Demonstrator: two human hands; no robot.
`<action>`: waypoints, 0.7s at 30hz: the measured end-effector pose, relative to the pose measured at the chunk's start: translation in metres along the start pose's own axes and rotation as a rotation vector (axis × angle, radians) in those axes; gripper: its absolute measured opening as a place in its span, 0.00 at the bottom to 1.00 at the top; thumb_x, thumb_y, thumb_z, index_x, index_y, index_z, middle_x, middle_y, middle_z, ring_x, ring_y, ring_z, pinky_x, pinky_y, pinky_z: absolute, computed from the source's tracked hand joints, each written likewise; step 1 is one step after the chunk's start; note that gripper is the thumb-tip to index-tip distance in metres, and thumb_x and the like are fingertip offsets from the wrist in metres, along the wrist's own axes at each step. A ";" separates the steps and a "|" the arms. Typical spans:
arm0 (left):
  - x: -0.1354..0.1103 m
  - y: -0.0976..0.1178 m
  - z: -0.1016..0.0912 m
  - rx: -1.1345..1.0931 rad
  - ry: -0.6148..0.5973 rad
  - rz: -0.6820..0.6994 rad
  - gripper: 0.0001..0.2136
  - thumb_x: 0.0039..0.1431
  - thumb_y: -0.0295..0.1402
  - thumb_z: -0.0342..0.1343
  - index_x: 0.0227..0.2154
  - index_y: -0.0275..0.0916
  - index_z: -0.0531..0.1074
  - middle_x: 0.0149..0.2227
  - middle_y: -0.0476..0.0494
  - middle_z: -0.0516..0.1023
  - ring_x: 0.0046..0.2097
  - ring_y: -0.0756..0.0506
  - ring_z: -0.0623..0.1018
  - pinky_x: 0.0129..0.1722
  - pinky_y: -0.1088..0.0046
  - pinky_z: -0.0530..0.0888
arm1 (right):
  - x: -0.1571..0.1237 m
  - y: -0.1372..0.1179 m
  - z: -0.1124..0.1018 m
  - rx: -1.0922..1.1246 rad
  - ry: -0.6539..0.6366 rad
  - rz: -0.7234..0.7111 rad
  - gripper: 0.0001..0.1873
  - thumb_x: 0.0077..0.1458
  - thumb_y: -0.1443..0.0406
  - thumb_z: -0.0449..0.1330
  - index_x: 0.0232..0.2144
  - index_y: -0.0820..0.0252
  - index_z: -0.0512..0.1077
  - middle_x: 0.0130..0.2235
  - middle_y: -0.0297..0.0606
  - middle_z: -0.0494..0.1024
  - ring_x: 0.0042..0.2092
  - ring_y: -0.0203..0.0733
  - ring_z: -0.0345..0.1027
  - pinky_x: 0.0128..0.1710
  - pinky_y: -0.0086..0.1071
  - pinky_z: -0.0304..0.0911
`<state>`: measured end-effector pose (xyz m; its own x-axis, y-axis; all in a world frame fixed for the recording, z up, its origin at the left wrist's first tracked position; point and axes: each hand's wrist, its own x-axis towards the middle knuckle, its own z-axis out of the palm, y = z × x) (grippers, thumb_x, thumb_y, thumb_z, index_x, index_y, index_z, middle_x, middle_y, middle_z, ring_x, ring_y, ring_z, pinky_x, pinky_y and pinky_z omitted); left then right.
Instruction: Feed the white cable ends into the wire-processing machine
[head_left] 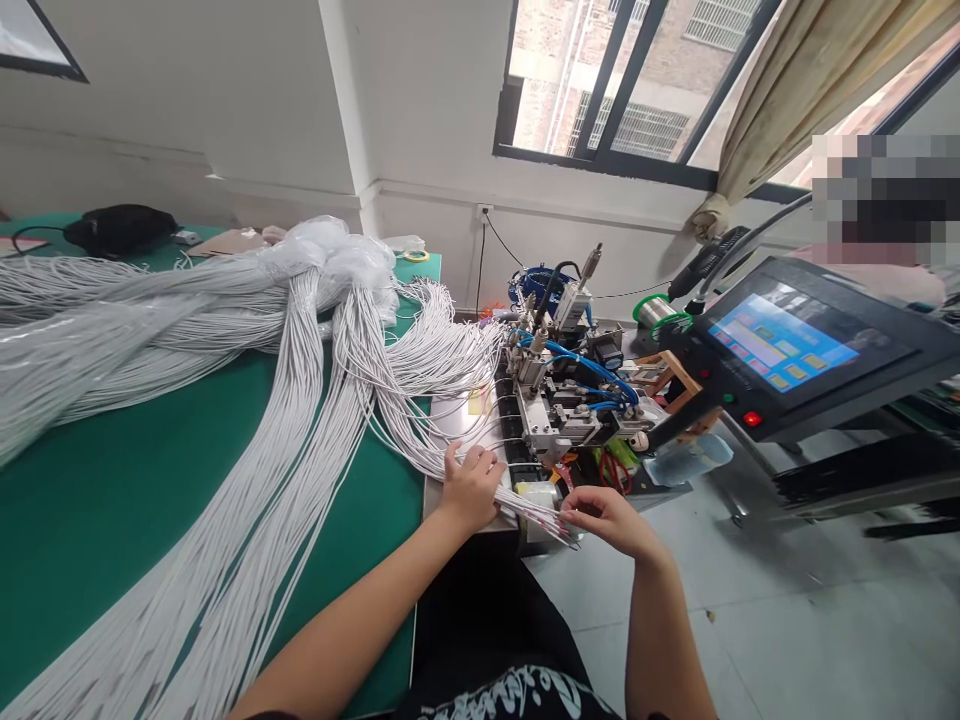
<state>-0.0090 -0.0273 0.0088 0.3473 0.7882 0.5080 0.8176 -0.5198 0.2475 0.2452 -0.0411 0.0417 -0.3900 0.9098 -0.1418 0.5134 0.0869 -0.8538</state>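
White wires (529,505), fanned bunch: held between the two hands, just in front of a small wire machine (570,405) at the near edge of the green counter (112,500).

Left hand (469,487): grip closed over the bunch, knuckles up, set down on the machine's metal plate (454,425). Right hand (609,517): grip pinched shut on the free ends of the same bunch, off the counter's edge and above the floor.

From the left hand the wires are trailed back across the counter in several thick hanks. The strands are too many to be counted. The far ends are wrapped in clear plastic (330,245).

Blue air hoses (592,368) are looped over the machine. One touchscreen panel (787,345) is mounted to its right. Coloured tiles are shown on it, but the writing is too small to be read. One red lit button (752,418) is noted below the screen.

One green wire spool (660,315) is seen behind the machine. One black bag (120,228) and one roll of yellow tape (415,255) are seen at the counter's far side.

White lettering (517,695) is printed on the black garment at the bottom edge, cut off and not legible.
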 end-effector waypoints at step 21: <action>0.002 0.002 -0.010 -0.062 0.255 0.190 0.11 0.62 0.27 0.42 0.29 0.40 0.70 0.26 0.51 0.74 0.30 0.49 0.70 0.44 0.64 0.55 | 0.024 0.004 0.012 0.210 0.195 0.107 0.22 0.51 0.45 0.57 0.30 0.59 0.69 0.22 0.30 0.63 0.20 0.32 0.50 0.16 0.26 0.49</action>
<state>-0.0107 -0.0303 0.0182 0.3588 0.5714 0.7381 0.7169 -0.6751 0.1742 0.2286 -0.0240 0.0292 -0.1775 0.9719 -0.1545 0.3661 -0.0805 -0.9271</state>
